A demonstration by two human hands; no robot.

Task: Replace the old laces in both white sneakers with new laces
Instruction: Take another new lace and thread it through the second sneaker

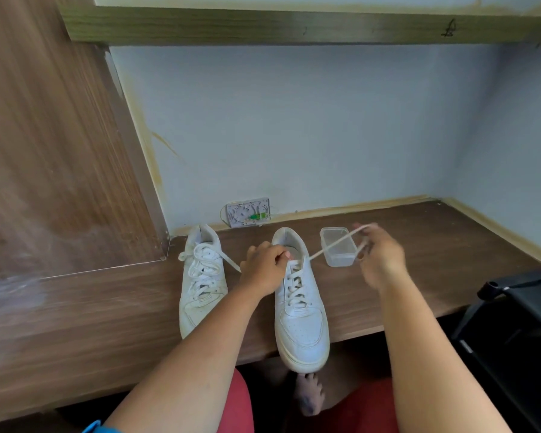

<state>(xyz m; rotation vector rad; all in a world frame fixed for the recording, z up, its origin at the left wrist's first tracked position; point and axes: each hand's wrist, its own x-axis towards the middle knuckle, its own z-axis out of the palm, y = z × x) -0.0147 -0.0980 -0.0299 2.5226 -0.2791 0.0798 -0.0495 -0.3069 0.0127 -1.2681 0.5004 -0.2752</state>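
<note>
White lace (331, 246), flat, limp and light, likely to slip through eyelets; best pinched near its tip. Right hand (380, 256) pinches it, drawn taut from right sneaker (300, 307); left hand (263, 270) grips that shoe's collar. Left sneaker (200, 276) sits alongside, laced. Wood-grain desk (107, 307), clear tub (338, 246) just beside, pale wall behind.

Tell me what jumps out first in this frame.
Two white leather sneakers on the brown wooden desk: the right sneaker overhangs the front edge, the left sneaker beside it. The left hand grips the right sneaker's collar; the right hand pulls a white lace taut over a clear plastic box.
</note>
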